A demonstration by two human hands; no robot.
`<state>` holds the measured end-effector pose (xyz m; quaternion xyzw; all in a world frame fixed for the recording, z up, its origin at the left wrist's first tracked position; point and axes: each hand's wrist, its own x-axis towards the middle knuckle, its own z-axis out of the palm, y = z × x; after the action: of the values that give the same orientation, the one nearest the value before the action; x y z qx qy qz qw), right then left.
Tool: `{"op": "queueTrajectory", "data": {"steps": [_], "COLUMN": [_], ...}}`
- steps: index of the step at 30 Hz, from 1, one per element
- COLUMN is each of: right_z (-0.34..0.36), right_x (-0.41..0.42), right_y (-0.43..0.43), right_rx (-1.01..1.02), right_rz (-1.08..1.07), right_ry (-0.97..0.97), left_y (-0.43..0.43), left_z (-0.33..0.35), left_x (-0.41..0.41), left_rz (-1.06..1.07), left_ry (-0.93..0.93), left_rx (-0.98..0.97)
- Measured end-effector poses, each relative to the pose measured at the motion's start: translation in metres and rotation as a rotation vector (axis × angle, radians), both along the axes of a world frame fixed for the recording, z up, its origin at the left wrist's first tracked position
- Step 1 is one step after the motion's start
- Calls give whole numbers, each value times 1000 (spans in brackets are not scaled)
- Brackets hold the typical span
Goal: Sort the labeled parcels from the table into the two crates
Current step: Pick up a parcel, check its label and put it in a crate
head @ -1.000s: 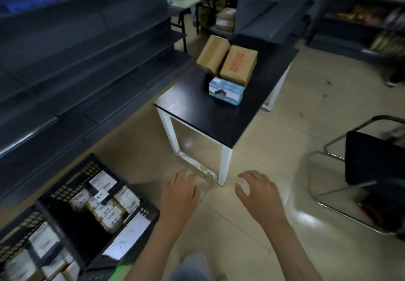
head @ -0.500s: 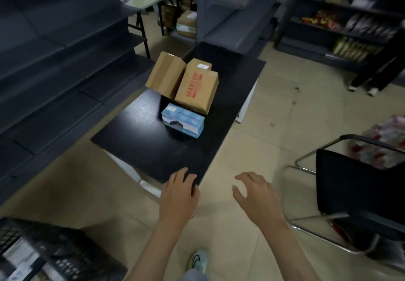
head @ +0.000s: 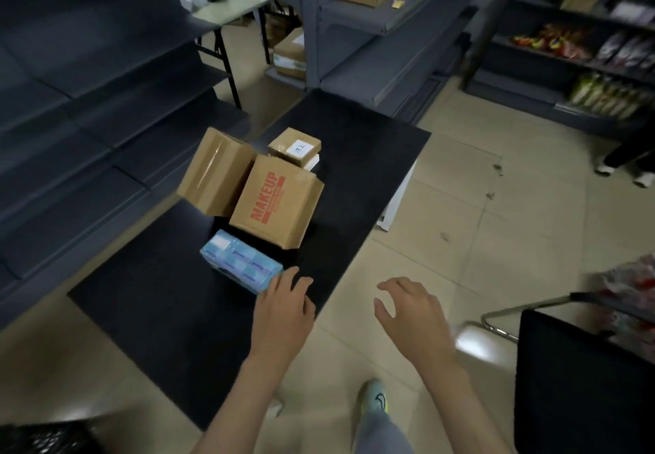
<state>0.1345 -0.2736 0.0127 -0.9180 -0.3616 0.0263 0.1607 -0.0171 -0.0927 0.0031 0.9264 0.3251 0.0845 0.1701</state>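
On the black table (head: 170, 297) lie a blue box (head: 238, 260), a brown carton printed MAKEUP (head: 274, 202), a plain brown carton (head: 212, 172) leaning beside it, and a small brown parcel with a white label (head: 296, 146) behind them. My left hand (head: 283, 308) hovers over the table's near edge, fingers relaxed, its fingertips just short of the blue box's right end. My right hand (head: 413, 315) hangs empty over the floor to the right of the table, fingers loosely spread. A corner of a black crate (head: 46, 437) shows at the bottom left.
Dark grey shelving (head: 88, 106) runs along the left of the table, with more shelf units (head: 372, 28) behind it. A black chair with a chrome frame (head: 581, 375) stands at the right. Someone's feet (head: 623, 173) are at the far right. My shoe (head: 377, 400) is on the tiled floor.
I have walked from the crates up to the table, which now fills the middle of the view. Both empty hands have come forward with me, and the crates have slid out at the bottom left.
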Motion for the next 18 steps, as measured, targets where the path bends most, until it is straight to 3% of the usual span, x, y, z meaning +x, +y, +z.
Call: {"op": "queueTrajectory", "data": {"steps": [8, 18], "right_z": [4, -10], "right_x": [147, 286], "right_y": [57, 191], "right_rx": [27, -48], "right_rz": [171, 400], "right_ry": [8, 15], "left_y": [30, 109], "left_z": [18, 2], "left_x": [123, 259], "left_rz": [160, 274], "left_ry": [7, -42], "left_rx": [-9, 30]}}
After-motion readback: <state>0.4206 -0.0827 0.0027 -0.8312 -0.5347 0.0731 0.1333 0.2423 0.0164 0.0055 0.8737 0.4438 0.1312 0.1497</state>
